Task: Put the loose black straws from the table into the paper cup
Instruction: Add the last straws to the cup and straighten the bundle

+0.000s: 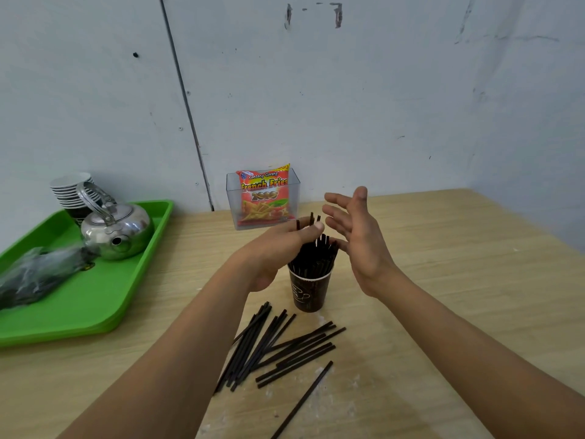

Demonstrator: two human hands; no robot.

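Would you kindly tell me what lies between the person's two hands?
In the head view, black straws standing in the paper cup rise between the left hand, which grips some, and the right hand.

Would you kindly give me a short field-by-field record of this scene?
cup: paper cup upright on the table, full of standing straws
left: left hand over the cup, gripped straws poking above its thumb
right: right hand open beside the cup's straws, holding nothing
remaining: loose straws scattered on the table before the cup
aside: green tray with kettle and stacked cups
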